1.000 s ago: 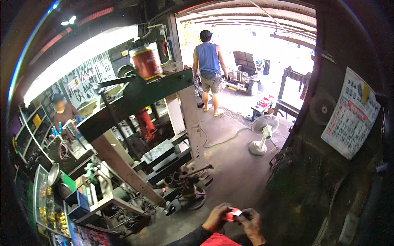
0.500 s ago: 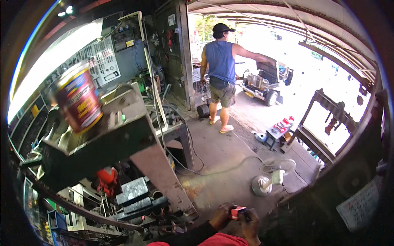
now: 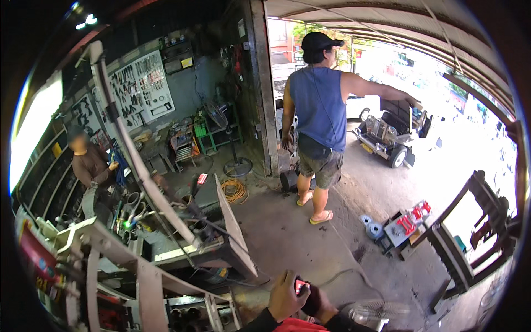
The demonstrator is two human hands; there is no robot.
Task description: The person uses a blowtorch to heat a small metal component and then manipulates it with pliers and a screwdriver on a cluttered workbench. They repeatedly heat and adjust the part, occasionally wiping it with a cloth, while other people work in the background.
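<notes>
Low in the view, my left hand [image 3: 283, 297] has its fingers closed around a small red and dark thing [image 3: 300, 285]. From the right, my right hand [image 3: 317, 304] is closed against the same thing. Its red face shows between my fingers; the rest is covered, so I cannot tell its kind. Both hands are held close together in front of my red clothing [image 3: 301, 325], with dark sleeves at the wrists.
Ahead stands a person [image 3: 316, 110] in a blue sleeveless top, one arm stretched right towards an open-bonnet vehicle [image 3: 391, 135]. Another person [image 3: 91, 160] is at a cluttered bench on the left. A fan [image 3: 368, 314] is near my right arm; a metal frame [image 3: 470, 238] stands at right.
My view has shifted forward, so the standing person looks nearer and the fan sits lower. The large tin has slid to the left edge. Both hands still hold the small thing.
</notes>
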